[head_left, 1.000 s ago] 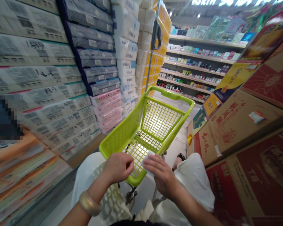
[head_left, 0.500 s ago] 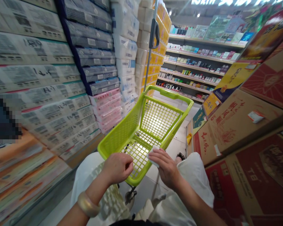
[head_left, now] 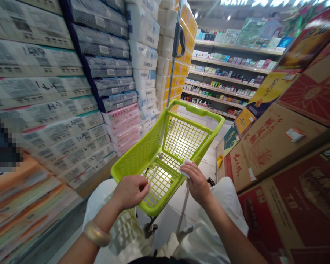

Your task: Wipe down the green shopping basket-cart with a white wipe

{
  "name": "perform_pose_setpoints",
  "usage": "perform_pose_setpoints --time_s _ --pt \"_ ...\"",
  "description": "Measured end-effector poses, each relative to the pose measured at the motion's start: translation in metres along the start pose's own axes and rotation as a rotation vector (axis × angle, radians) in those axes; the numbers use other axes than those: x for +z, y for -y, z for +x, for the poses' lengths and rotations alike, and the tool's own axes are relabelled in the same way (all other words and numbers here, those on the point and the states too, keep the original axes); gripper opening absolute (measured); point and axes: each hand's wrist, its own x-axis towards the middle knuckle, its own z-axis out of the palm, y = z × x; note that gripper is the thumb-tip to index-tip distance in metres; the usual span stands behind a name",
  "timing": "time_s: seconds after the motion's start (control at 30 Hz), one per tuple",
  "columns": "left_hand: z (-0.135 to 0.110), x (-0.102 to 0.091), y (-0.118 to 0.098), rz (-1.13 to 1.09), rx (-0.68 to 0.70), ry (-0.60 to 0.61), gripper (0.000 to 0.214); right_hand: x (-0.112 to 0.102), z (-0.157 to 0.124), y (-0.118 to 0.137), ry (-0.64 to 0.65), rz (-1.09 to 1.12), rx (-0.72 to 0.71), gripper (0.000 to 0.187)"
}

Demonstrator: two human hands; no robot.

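A lime-green plastic shopping basket on wheels (head_left: 143, 154) stands in front of me in a narrow aisle, empty inside. My left hand (head_left: 130, 190) is closed over the basket's near rim. My right hand (head_left: 196, 181) presses a small white cloth (head_left: 184, 165) against the basket's right rim, fingers closed on it. A metal pull handle with a black grip (head_left: 178, 40) rises from the far side of the basket. A pale bangle (head_left: 96, 233) sits on my left wrist.
Stacked tissue packs (head_left: 71, 95) wall the left side. Red and brown cartons (head_left: 286, 154) are piled close on the right. Shelves of small goods (head_left: 228, 80) run across the far end. Tiled floor (head_left: 209, 161) shows beyond the basket.
My right hand with the white cloth has slid from the basket's near edge forward along the right rim. My left hand has stayed on the near rim.
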Motion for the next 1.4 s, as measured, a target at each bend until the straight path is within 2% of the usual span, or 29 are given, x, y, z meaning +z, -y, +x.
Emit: perform_pose_setpoints --time_s 0.13,0.23,0.33,0.43,0.53,0.63,0.73,0.9,0.97,1.1,1.17,1.3,1.4 --pt "0.001 -0.011 0.009 -0.026 -0.089 0.007 0.036 0.009 -0.001 0.013 -0.025 -0.005 0.031 0.044" --pt "0.004 -0.018 0.006 -0.024 -0.136 -0.035 0.037 0.019 -0.003 0.026 -0.06 -0.028 0.055 0.045" --pt "0.009 -0.018 -0.011 -0.083 -0.145 -0.092 0.038 0.029 -0.005 0.043 -0.1 -0.05 0.087 0.047" --pt "0.012 -0.011 -0.037 -0.023 -0.104 -0.026 0.04 0.03 -0.007 0.053 -0.059 -0.041 0.076 0.046" --pt "0.013 -0.001 -0.058 0.029 -0.097 0.053 0.039 0.02 -0.007 0.047 0.003 -0.034 0.032 0.047" --pt "0.013 0.009 -0.066 0.055 -0.138 0.082 0.039 0.007 -0.004 0.033 -0.043 -0.084 0.061 0.051" --pt "0.015 0.017 -0.067 0.021 -0.159 0.136 0.033 0.006 -0.003 0.032 -0.081 -0.131 0.094 0.052" --pt "0.02 0.02 -0.067 0.025 -0.104 0.166 0.027 0.013 -0.003 0.04 0.111 -0.065 -0.068 0.048" --pt "0.023 0.018 -0.065 0.015 -0.064 0.172 0.023 0.008 0.0 0.029 0.091 -0.08 -0.059 0.048" --pt "0.03 0.017 -0.058 -0.003 -0.003 0.156 0.019 -0.001 0.009 0.001 -0.072 -0.175 0.051 0.049" --pt "0.034 0.016 -0.053 0.01 0.008 0.145 0.019 0.004 0.011 0.002 -0.083 -0.186 0.058 0.049" --pt "0.039 0.011 -0.043 0.042 0.003 0.135 0.021 0.024 0.008 0.022 0.023 -0.106 -0.031 0.051" --pt "0.041 0.004 -0.036 0.05 0.018 0.163 0.022 0.024 0.008 0.02 0.006 -0.092 -0.022 0.051"
